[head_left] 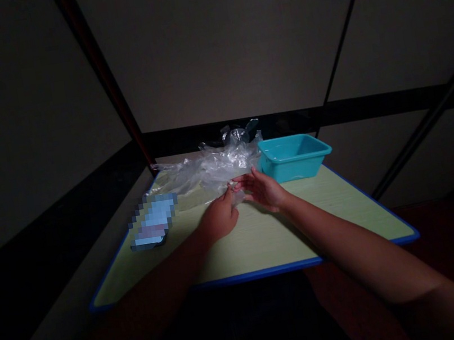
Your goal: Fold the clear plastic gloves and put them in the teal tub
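Clear, crinkled plastic bags point(213, 167) lie in a loose heap across the back of the table. My left hand point(219, 215) is closed, thumb uppermost, pinching a bit of clear plastic at the near side of the heap. Close by on the right, my right hand point(263, 188) has its fingers stretched out and somewhat apart, their tips beside the left thumb. Whether those fingertips touch the plastic is hard to make out. Right behind the right hand stands a turquoise plastic basin point(297, 169).
The small table point(280, 241) has a pale yellow-green top and a blue edge. On its left side lies a phone-like object point(155, 220), its surface pixelated. Dark-framed panels point(217, 46) rise directly behind the table.
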